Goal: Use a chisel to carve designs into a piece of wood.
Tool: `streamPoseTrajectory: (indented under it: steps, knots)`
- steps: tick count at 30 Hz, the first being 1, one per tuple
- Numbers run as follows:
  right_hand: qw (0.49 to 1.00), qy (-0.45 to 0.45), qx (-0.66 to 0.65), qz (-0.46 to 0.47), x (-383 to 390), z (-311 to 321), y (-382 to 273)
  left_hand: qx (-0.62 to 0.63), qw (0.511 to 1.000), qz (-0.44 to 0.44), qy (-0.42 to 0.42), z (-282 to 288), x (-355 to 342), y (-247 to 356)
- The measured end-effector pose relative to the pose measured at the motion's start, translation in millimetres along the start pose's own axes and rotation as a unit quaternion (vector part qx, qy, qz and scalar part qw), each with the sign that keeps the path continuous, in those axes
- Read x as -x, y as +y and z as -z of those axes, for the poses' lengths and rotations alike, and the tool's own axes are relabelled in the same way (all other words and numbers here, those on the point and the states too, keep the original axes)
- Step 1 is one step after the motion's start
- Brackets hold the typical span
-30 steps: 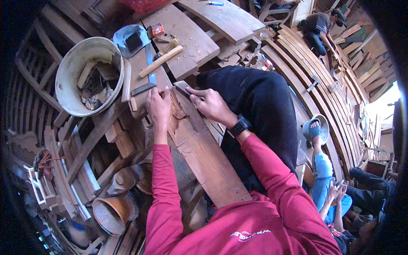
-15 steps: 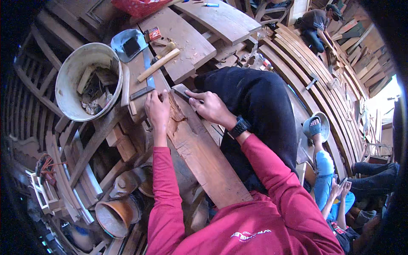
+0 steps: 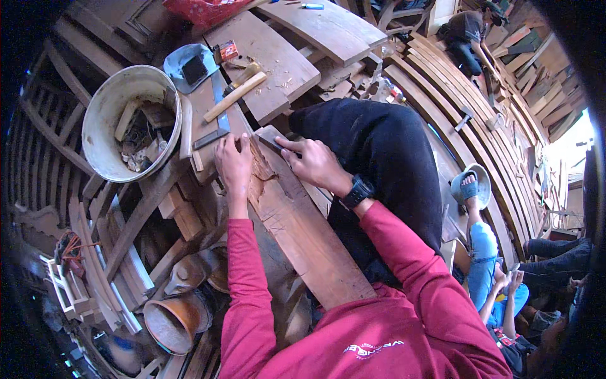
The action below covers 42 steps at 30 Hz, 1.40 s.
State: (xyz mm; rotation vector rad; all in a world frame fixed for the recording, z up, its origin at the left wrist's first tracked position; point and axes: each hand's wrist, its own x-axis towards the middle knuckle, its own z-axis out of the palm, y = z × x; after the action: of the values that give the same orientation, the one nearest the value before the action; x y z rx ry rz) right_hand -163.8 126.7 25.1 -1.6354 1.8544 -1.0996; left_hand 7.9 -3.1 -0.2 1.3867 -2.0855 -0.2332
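A long reddish-brown wooden board (image 3: 315,246) slants from my chest away to the far left, with a rough, chipped hollow near its far end. At that end, my left hand (image 3: 233,165) is closed on the board's left edge, thumb toward the hollow; its fingertips are partly hidden. My right hand (image 3: 315,163) holds a flat, greyish rectangular block (image 3: 270,136) against the board's far right edge, fingers stretched along it. Just past my left hand lies a try square (image 3: 213,137) with a bluish metal blade. A wooden-handled tool (image 3: 235,97) rests across that blade.
A white bucket (image 3: 95,136) of scraps stands left, beside a light-blue container (image 3: 173,62) with a dark block. Curved planks (image 3: 328,31) lie at the far side. An orange-brown bucket (image 3: 165,325) sits at lower left. Other people are at the right, near a hammer (image 3: 464,119).
My right hand has shifted slightly nearer and to the right, its fingers somewhat straighter on the grey block. My left hand has stayed in place.
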Motion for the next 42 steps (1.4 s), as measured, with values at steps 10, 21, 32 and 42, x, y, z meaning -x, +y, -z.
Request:
streamPoseTrajectory:
  steps: [10, 21, 32, 42]
  knots:
    - [0.993, -0.042, 0.082, -0.067, 22.2, 35.2, -38.4, -0.001, 1.0, 0.009, 0.008, 1.1, -2.6, 0.0]
    - [0.989, -0.025, 0.131, -0.056, 45.1, 24.8, -52.9, -0.018, 0.999, -0.013, 0.039, -2.0, -2.2, 0.7]
    - [0.986, -0.06, 0.133, -0.081, 59.8, 20.5, -51.6, 0.004, 1.0, -0.003, 0.029, -5.8, -1.9, -12.8]
    - [0.993, -0.027, 0.115, -0.013, 27.8, -4.5, -41.2, -0.005, 1.0, 0.003, -0.005, -7.2, 0.5, -32.4]
